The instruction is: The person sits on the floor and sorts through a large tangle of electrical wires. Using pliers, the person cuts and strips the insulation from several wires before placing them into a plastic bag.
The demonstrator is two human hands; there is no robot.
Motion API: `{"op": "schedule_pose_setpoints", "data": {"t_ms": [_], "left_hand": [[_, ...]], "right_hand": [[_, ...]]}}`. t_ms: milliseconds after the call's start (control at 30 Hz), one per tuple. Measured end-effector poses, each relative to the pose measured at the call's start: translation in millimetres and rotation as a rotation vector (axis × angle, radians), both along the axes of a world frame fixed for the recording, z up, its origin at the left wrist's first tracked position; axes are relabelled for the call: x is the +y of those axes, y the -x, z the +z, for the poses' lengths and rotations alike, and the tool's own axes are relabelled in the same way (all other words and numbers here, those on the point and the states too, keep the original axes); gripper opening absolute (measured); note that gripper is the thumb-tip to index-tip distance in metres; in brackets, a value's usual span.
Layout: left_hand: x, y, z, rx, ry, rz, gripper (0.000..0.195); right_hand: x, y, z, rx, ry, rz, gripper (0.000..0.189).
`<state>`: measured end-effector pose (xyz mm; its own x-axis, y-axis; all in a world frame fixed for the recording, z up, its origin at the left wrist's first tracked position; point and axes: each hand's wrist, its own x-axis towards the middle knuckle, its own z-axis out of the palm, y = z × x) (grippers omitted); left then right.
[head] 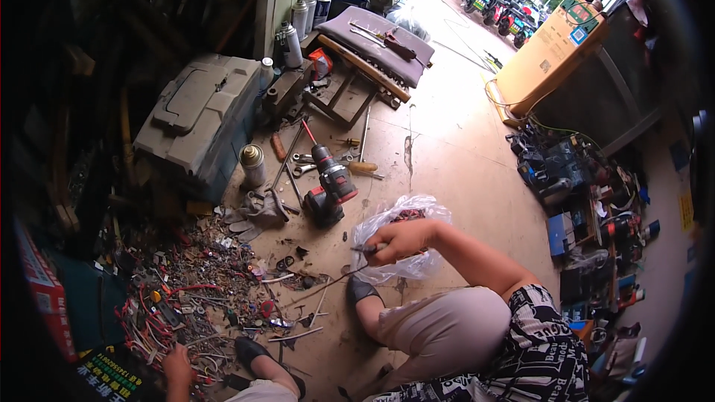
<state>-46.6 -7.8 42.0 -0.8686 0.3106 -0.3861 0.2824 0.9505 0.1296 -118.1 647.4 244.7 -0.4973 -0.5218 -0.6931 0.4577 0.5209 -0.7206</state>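
Observation:
My right hand point(391, 243) is closed around a slim hand tool with a grey handle, its kind unclear; a thin dark strand runs down-left from near it. Behind the hand lies a clear plastic bag point(438, 215) with red and dark pieces inside. At the lower left, my left hand point(179, 365) is at the edge of a heap of wire scraps and small parts point(195, 296). Its fingers are partly hidden, so whether it grips a wire cannot be told. A cordless drill point(335, 178) stands on the floor beyond the bag.
Wrenches point(304, 168), a spray can point(253, 164) and a work glove point(262, 215) lie around the drill. A grey storage box point(190, 100) stands at the left, a purple padded seat point(385, 39) with tools behind. A tall cardboard box point(550, 56) and cluttered shelves point(595, 206) line the right.

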Motion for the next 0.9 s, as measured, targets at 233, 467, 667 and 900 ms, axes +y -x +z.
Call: {"op": "schedule_pose_setpoints", "data": {"t_ms": [233,467,667,900], "left_hand": [[75,24,25,-0.181,-0.005,0.314,0.02],[239,49,117,-0.013,-0.742,-0.435,0.054],[301,59,159,0.276,-1.047,-0.202,0.055],[282,43,144,-0.057,-1.236,0.006,0.011]], "right_hand": [[19,22,58,0.15,0.4,-0.371,0.012],[-51,22,55,0.513,-0.067,0.03,0.029],[-101,15,37,0.628,0.089,0.259,0.025],[-102,9,22,0.587,-0.067,0.179,0.032]]}}
